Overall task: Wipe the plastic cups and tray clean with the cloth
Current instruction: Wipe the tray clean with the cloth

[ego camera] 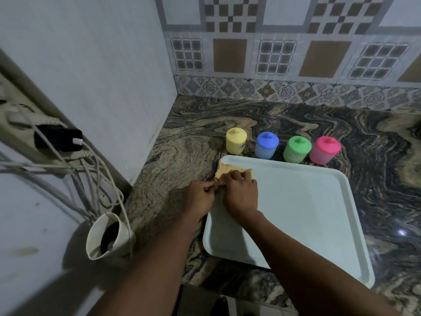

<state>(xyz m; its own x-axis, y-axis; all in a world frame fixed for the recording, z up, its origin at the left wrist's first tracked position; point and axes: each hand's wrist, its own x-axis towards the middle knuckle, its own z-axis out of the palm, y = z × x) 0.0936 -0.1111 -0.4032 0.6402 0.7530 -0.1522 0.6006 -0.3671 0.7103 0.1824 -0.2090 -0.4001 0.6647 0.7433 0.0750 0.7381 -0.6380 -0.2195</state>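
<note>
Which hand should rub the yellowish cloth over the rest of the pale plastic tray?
Probably the right hand: it holds the yellowish cloth down inside the pale plastic tray, bare tray to its right. The left hand only pinches the cloth's edge at the rim.

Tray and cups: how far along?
Done: can't tell. The four cups stand upside down in a row behind the tray, neither hand on them. In hand: the right hand works the cloth at the tray's far left corner, with the left hand at the rim. Left: most of the tray, possibly the cups.
</note>
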